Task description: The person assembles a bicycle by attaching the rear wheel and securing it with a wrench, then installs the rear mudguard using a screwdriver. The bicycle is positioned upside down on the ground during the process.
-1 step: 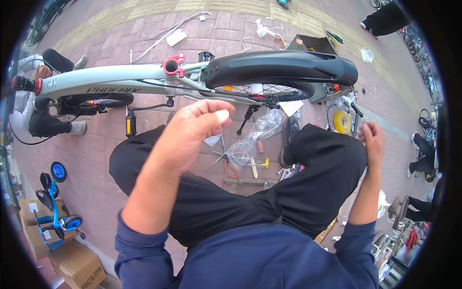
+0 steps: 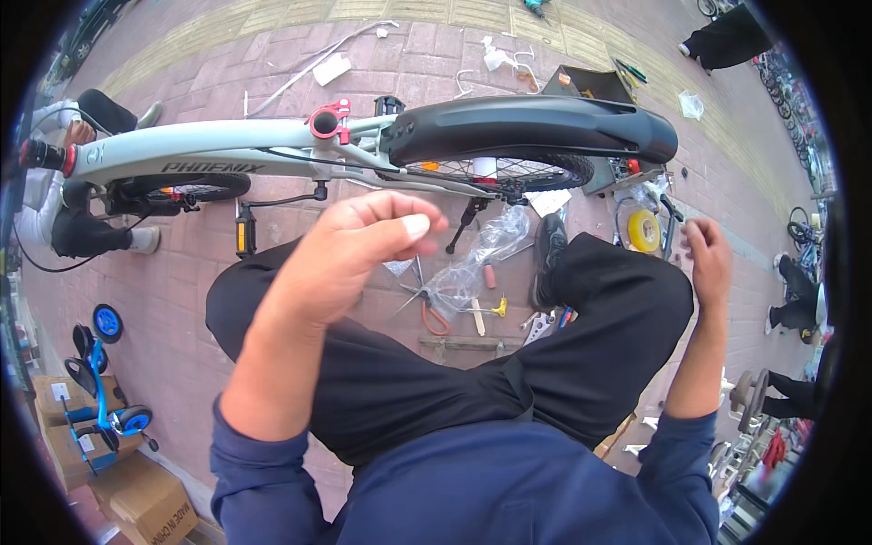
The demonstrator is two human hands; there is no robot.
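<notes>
A light grey bicycle frame (image 2: 209, 143) with a black rear mudguard (image 2: 527, 123) stands across in front of me. My left hand (image 2: 350, 245) is raised just this side of it, over my right-leaning lap, with the thumb closed against curled fingers. Whatever lies inside that pinch is hidden. My right hand (image 2: 710, 254) hangs beside my knee at the right, fingers loosely bent and apart, with nothing seen in them. A yellow tape roll (image 2: 644, 231) lies on the paving near it. The red seat clamp (image 2: 329, 122) rings an open seat tube.
Between my feet lie clear plastic wrap (image 2: 481, 259), orange-handled scissors (image 2: 435, 318) and a yellow-handled tool (image 2: 499, 309). A toolbox (image 2: 590, 84) stands behind the rear wheel. A person (image 2: 82, 209) sits at the left. Cartons (image 2: 145, 495) and a blue tricycle (image 2: 104, 400) stand lower left.
My right hand has shifted slightly up and outward, and its fingers have loosened. My left hand stays nearly in place; its forearm has swung slightly left. The bicycle shows no clear movement.
</notes>
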